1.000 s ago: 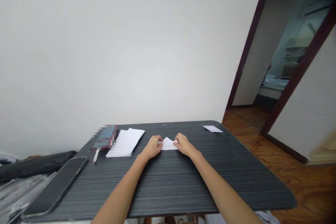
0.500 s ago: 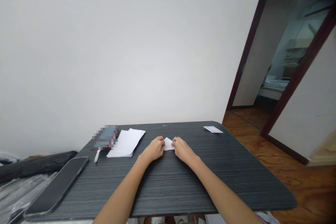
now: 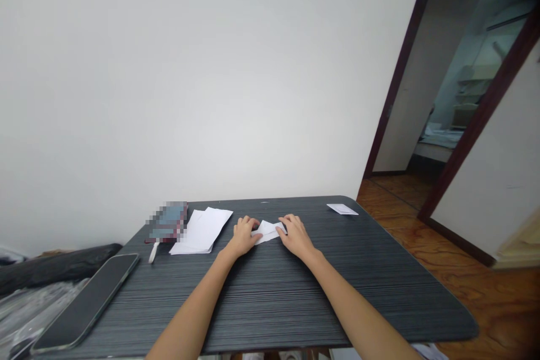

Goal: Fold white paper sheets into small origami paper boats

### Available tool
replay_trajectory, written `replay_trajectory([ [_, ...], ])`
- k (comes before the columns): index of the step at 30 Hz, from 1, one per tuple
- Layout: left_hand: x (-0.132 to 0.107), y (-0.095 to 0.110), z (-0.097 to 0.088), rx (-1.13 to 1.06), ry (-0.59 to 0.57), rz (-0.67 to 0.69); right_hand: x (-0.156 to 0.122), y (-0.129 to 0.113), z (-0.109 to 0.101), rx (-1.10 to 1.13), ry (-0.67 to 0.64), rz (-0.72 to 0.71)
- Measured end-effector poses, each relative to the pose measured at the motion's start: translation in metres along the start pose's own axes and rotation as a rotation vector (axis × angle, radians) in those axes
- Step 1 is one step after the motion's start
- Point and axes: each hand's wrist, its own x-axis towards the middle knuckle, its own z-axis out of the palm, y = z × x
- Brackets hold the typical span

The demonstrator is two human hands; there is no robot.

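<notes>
A small folded piece of white paper [image 3: 266, 229] lies low over the middle of the dark table, with a peaked flap at its centre and its two ends stretched sideways. At its left end is my left hand [image 3: 243, 236], thumb and fingers closed about the edge. My right hand [image 3: 295, 235] has the right end between thumb and forefinger, its other fingers loosely curved. Both hands rest close to the table top, and their fingers cover parts of the paper's ends.
Left of my hands lie several white sheets [image 3: 202, 230], beside a blurred-out dark red item [image 3: 166, 222] and a white pen-like object [image 3: 153, 253]. A large phone [image 3: 88, 301] lies at the table's left edge. Another folded paper [image 3: 342, 209] sits at the far right of the table [image 3: 358, 281].
My hands have moved apart, and more of the folded paper shows between them. It looks wider and slightly tilted, with its ends spread. My fingers are less tightly curled.
</notes>
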Motion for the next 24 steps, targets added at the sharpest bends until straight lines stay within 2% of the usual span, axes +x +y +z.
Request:
replay_trajectory([
  [4, -0.001, 0.006, -0.004, 0.004, -0.084, -0.07, 0.004, 0.0, 0.011, 0.055, -0.039, 0.015],
  [8, -0.001, 0.01, -0.008, -0.059, -0.127, -0.124, 0.005, -0.001, 0.012, 0.12, -0.057, 0.043],
  [13, -0.001, 0.01, -0.009, -0.067, -0.141, -0.147, 0.008, -0.003, 0.011, 0.147, -0.176, 0.123],
  [17, -0.002, 0.012, -0.01, -0.106, -0.133, -0.139, 0.009, -0.005, 0.011, 0.167, -0.164, 0.186],
  [19, -0.003, 0.014, -0.012, -0.112, -0.086, -0.088, 0.008, -0.008, 0.005, 0.164, -0.118, 0.141],
  [22, -0.004, 0.019, -0.016, -0.073, 0.061, 0.018, 0.005, -0.015, -0.007, 0.12, 0.011, -0.006],
  [24, -0.006, 0.02, -0.018, -0.035, 0.115, 0.073, 0.003, -0.017, -0.015, 0.083, 0.055, -0.091],
])
